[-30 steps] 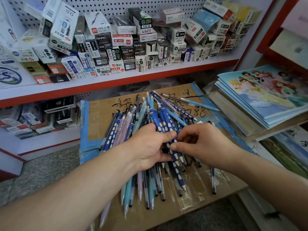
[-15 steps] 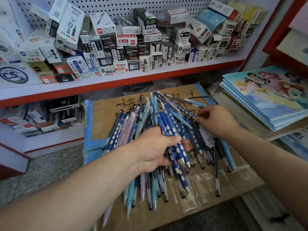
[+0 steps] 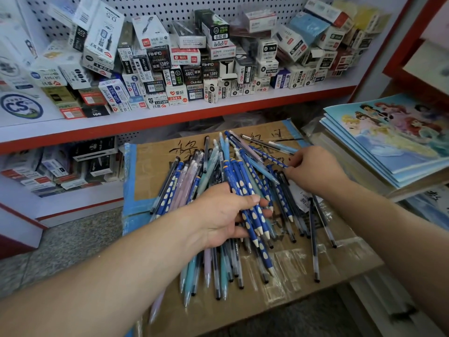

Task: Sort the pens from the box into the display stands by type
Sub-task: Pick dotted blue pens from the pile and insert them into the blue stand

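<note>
1. My left hand [image 3: 226,215] is curled round a bundle of blue dotted pens [image 3: 243,188] — thumb on top, fingers underneath. Their pale tips fan out just past the fingers, toward me.
2. My right hand [image 3: 313,169] sits beyond and to the right of the left one, not touching it. Its fingertips pinch a single dotted pen [image 3: 269,157] by one end, and that pen lies across the far side of the heap.
3. The heap of pens [image 3: 194,181] lies under and between both hands on the cardboard surface [image 3: 150,173]. It mixes pink, teal and dark barrels with the blue ones, and most of them run away from me.
4. Below the left hand, nearer me, teal and pink pens [image 3: 222,271] stick out of the heap, tips toward me.
5. Nearer me than the right hand, a few slim dark pens [image 3: 313,234] lie loose on the surface. They are just beside a white paper slip [image 3: 302,198] under the right wrist.
6. Beyond both hands a shelf [image 3: 170,115] carries a crowd of small pen boxes [image 3: 179,76] — some upright, some tipped over.
7. To the right of the right hand sits a stack of notebooks [image 3: 388,135] with a cartoon cover on top.
</note>
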Tool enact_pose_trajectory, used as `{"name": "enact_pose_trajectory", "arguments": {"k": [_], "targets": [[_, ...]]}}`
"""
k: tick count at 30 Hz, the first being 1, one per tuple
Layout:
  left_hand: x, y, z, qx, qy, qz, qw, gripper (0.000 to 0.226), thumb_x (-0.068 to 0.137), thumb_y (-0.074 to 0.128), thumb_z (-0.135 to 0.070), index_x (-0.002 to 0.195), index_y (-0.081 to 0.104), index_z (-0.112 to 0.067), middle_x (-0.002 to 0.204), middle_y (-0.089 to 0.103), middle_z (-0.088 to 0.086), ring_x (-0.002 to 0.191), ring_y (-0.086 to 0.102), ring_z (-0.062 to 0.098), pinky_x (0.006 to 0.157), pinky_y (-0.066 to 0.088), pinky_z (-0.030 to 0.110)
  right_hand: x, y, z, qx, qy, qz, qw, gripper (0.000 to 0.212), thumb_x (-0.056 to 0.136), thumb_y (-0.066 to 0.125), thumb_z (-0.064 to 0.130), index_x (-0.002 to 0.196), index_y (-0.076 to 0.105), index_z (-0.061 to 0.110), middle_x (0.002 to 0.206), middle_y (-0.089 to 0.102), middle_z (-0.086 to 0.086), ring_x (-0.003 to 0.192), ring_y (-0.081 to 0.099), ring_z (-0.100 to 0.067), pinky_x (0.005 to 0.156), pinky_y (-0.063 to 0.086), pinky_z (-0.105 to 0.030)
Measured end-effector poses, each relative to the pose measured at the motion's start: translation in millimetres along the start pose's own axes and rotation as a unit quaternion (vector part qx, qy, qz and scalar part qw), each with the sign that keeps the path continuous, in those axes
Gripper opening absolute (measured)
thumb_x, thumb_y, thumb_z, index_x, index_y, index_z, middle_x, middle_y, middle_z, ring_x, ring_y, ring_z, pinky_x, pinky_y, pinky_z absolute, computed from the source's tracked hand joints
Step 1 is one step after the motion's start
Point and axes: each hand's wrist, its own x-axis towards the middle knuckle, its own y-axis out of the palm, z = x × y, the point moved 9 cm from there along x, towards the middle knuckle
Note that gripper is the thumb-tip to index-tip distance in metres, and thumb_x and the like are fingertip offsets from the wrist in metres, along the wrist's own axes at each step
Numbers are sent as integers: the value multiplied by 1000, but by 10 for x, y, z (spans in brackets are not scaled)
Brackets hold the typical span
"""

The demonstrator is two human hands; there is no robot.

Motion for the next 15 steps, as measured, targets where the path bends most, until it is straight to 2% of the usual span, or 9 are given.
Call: {"name": "enact_pose_trajectory", "arguments": {"k": [2,4,5,6,7,8,9,12,15], "targets": [[6,-16,-4,-7,3,-3,1000,34,99,57,0,132,51,-6,104,76,13,95,76,29,81,59,59,-149,-157,-3,58,15,-19,998,3,87,74,24,85,72,25,80,68,5,74,67,-15,71,63,-41],[3,-17,-19,-13,8,-2,1000,31,99,57,-1,130,54,-6,111,75,15,98,75,31,80,59,59,-385,-259,-18,164,40,-20,985,5,88,73,18,90,74,22,82,70,4,71,67,-16,66,62,-36],[2,-12,-27,-14,11,-1,1000,29,99,57,-1,128,57,-6,115,73,17,100,74,32,81,59,59,-526,-252,-13,226,53,-3,973,7,89,73,17,90,74,23,84,71,2,71,66,-16,63,60,-33],[1,-5,-36,-15,15,-1,1000,28,99,57,-2,127,59,-7,118,72,17,102,73,33,82,59,59,-672,-211,26,280,60,28,958,9,89,73,16,91,75,25,86,72,2,71,64,-15,72,58,-31],[-2,5,-38,-15,19,-1,1000,27,99,57,-2,125,60,-7,118,72,17,103,73,33,82,59,57,-810,-139,93,318,60,70,944,10,89,73,17,93,75,26,88,73,2,69,62,-12,58,55,-27],[-2,17,-38,-17,23,0,1000,26,99,57,-2,125,62,-7,116,73,17,102,73,33,80,60,55,-938,-60,176,339,53,110,933,12,89,73,17,96,75,27,87,75,3,65,60,-8,56,39,-21],[-4,28,-37,-21,26,1,999,26,99,57,-2,124,63,-7,111,74,16,97,74,32,76,62,52,-1040,13,245,347,42,140,926,13,89,74,17,98,74,27,82,75,1,59,57,-5,52,44,-22],[-20,45,-47,-32,30,5,999,23,99,57,-3,120,65,-8,102,74,13,83,72,27,71,63,48,-1155,63,327,321,4,142,936,14,90,71,14,96,72,26,71,69,-9,50,50,-7,45,37,-17],[-45,35,-56,-35,28,6,999,20,100,56,-3,119,63,-2,100,73,13,79,70,25,69,63,47,-1164,77,336,279,-31,153,948,13,90,70,13,93,72,25,63,63,2,44,46,-1,45,36,-13]]}}
